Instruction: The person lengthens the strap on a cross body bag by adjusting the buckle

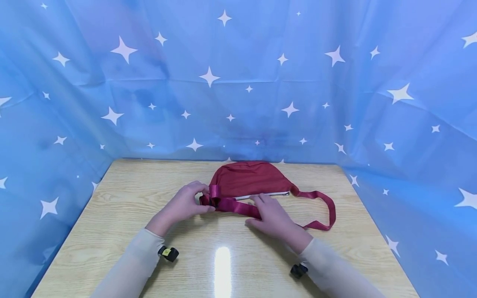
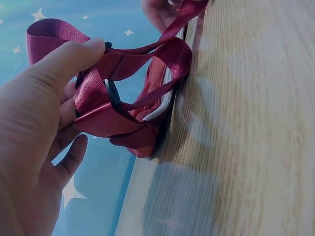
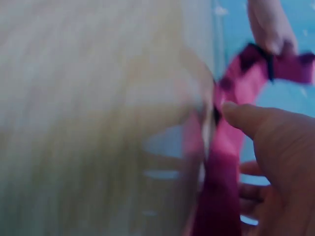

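Note:
A dark red waist bag (image 1: 253, 178) with a pale zipper (image 1: 261, 195) lies toward the back of the table. At its left end my left hand (image 1: 188, 203) pinches the bag's strap (image 2: 93, 93) by a black slider (image 2: 112, 93), thumb on top and fingers behind. The strap loops above and beside that slider. My right hand (image 1: 272, 217) is at the strap in front of the zipper, with thumb and fingers spread apart around it. In the blurred right wrist view, the thumb (image 3: 241, 115) overlaps the strap; the fingertips are hidden behind it.
More strap (image 1: 331, 209) curves in a loop on the table's right side. The wooden table (image 1: 123, 198) meets a blue, star-patterned curtain (image 1: 238, 103) at the back and sides. A black wrist camera sits on each sleeve.

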Available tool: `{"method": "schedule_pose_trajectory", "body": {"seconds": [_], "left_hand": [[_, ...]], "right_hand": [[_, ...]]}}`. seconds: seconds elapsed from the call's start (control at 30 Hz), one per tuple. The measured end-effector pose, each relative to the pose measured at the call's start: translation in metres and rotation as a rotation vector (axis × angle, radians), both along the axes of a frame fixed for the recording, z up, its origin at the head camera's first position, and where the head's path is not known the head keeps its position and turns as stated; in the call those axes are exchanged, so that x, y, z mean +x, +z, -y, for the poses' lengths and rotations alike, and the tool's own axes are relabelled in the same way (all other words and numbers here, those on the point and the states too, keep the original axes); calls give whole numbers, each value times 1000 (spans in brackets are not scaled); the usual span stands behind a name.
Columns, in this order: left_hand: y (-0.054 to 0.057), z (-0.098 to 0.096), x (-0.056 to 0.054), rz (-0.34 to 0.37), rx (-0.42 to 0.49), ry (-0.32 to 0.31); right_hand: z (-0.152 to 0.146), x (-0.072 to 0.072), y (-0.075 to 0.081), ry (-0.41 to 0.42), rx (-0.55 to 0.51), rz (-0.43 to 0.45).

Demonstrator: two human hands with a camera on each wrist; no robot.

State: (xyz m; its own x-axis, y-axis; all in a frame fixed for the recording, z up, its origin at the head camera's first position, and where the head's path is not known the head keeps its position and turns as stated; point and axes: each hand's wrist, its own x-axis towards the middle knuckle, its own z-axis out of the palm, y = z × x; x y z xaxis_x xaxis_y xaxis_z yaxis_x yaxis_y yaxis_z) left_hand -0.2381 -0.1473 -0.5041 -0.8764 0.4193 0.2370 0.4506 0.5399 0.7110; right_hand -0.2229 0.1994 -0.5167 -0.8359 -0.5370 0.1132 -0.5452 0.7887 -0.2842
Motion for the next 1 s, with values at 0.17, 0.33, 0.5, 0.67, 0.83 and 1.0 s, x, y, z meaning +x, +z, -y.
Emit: {"method": "schedule_pose_trajectory", "body": {"seconds": [0.17, 0.33, 0.5, 0.67, 0.83, 1.0], "left_hand": [[0, 0, 0, 10, 2, 9], [-1, 0, -1, 21, 14, 16], [0, 0, -1, 10, 11, 20], [0, 1, -2, 2, 10, 20], [0, 2, -2, 8, 12, 11], [2, 4, -1, 18, 17, 20]], "right_hand": [[34, -2, -7, 39, -22, -31], [49, -6, -6, 36, -5, -86], [43, -9, 1, 57, -71, -50], [28, -14, 7, 111, -215, -28], [11, -19, 10, 129, -273, -44], [-10, -22, 9, 116, -253, -22]]}}
